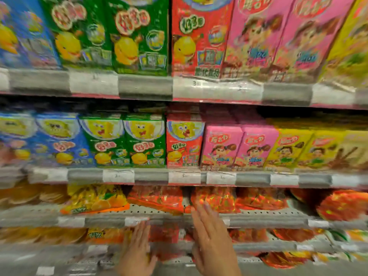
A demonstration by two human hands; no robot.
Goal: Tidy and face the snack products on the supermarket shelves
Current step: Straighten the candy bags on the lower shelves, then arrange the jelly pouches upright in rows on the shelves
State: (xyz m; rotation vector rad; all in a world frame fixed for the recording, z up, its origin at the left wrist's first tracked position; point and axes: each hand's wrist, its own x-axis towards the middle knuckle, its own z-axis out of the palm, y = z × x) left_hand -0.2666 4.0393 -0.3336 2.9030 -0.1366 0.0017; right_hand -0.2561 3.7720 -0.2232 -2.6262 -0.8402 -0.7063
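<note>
Both grips are wide and hold nothing: the right hand (211, 236) reaches flat-fingered toward the red snack bags (215, 198) at 12 o'clock, the left hand (137, 250) just below. Facing the bag shelf seems underway; next, squaring them. The bags lie flat, long axis apparently left-right, though blur hides detail.

Snack boxes (146, 140) on upper two shelves; foil bags (215, 200) on perforated shelf (149, 211) below; both hands before bags.
</note>
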